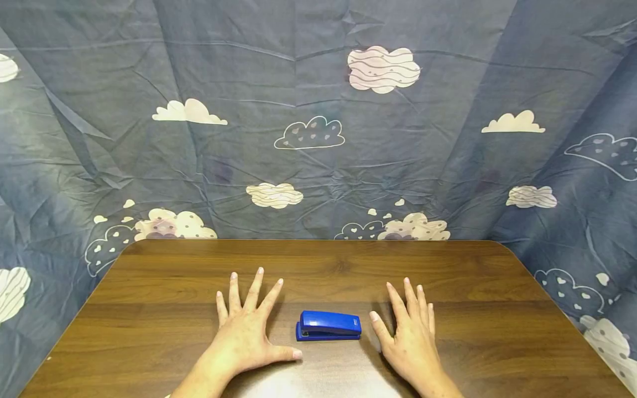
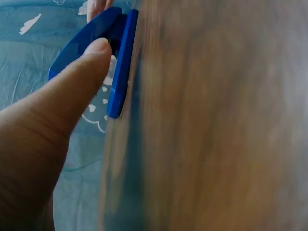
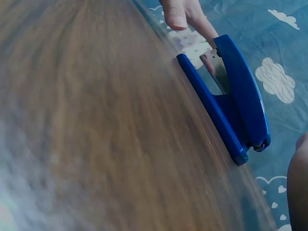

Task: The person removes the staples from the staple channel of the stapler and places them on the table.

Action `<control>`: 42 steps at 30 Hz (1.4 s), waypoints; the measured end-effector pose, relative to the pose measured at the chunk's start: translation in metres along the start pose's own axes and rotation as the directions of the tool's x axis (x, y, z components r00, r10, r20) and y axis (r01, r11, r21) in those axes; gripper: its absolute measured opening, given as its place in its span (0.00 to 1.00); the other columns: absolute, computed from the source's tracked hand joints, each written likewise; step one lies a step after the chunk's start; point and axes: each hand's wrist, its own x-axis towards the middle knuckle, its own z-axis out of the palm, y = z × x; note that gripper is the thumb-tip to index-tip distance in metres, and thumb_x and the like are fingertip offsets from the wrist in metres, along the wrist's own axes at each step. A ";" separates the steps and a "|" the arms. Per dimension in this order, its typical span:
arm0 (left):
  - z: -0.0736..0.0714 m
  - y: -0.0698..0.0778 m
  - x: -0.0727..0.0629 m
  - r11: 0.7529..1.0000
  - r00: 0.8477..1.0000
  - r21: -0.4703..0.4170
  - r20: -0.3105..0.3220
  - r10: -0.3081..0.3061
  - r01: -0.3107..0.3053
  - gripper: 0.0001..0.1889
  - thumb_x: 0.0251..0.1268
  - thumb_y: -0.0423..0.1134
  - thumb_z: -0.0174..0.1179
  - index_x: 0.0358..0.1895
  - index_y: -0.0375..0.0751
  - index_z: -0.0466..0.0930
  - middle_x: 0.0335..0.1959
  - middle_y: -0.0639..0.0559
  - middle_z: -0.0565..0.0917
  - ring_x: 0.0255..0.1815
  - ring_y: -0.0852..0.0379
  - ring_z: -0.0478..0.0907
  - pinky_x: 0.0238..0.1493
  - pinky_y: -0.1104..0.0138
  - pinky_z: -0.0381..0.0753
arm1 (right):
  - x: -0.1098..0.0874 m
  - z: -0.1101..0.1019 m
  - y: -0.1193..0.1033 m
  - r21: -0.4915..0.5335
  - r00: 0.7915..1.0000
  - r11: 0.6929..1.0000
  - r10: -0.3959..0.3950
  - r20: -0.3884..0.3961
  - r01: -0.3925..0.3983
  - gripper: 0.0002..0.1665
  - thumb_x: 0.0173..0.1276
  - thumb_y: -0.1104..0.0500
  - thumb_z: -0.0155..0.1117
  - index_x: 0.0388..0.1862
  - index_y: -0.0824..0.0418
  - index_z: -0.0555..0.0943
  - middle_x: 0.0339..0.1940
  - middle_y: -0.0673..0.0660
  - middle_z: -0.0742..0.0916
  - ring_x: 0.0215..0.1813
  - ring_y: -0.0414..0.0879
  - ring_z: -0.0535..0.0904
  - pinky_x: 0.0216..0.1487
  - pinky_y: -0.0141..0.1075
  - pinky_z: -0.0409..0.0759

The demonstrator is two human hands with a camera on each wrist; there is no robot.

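Observation:
A blue stapler [image 1: 330,325] lies on the wooden table between the two hands, its long side across the view. To its left, my left hand [image 1: 246,337] is spread with straight fingers, its thumb pointing toward the stapler's front end. On the other side, my right hand [image 1: 410,337] has its fingers extended, the thumb slightly apart from the stapler's hinge end. Neither hand holds anything. In the right wrist view the stapler [image 3: 240,91] shows a gap between its base and top arm, with a metal strip inside. The left thumb [image 2: 72,91] overlaps the stapler [image 2: 124,67] in the left wrist view.
The brown wood-grain table [image 1: 338,271] has rounded far corners. Behind and beside it hangs a wrinkled blue-grey curtain [image 1: 239,160] printed with white clouds. A bright glare lies on the table's near edge.

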 end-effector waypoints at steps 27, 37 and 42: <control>0.041 0.012 0.006 0.900 0.959 -0.335 -0.148 0.243 -0.279 0.45 0.49 0.59 0.78 0.72 0.48 0.72 0.56 0.59 0.85 0.68 0.50 0.74 0.66 0.47 0.76 | -0.003 0.035 -0.050 0.221 0.879 0.852 -0.472 -0.071 0.475 0.41 0.57 0.54 0.80 0.70 0.55 0.75 0.67 0.56 0.80 0.66 0.50 0.79 0.69 0.51 0.75; 0.041 0.016 0.007 0.929 0.968 -0.280 -0.132 0.212 -0.242 0.25 0.51 0.52 0.77 0.54 0.56 0.83 0.50 0.62 0.87 0.62 0.55 0.77 0.61 0.49 0.77 | -0.004 0.039 -0.056 0.135 0.873 0.863 -0.474 -0.115 0.486 0.36 0.49 0.58 0.84 0.60 0.53 0.82 0.52 0.47 0.85 0.55 0.45 0.83 0.62 0.62 0.78; 0.042 0.016 0.007 0.937 0.960 -0.234 -0.161 0.227 -0.261 0.15 0.51 0.52 0.77 0.39 0.54 0.86 0.47 0.59 0.88 0.60 0.53 0.78 0.59 0.50 0.79 | -0.004 0.040 -0.056 0.111 0.872 0.867 -0.473 -0.124 0.486 0.34 0.49 0.60 0.84 0.58 0.55 0.83 0.49 0.46 0.86 0.52 0.43 0.84 0.57 0.57 0.83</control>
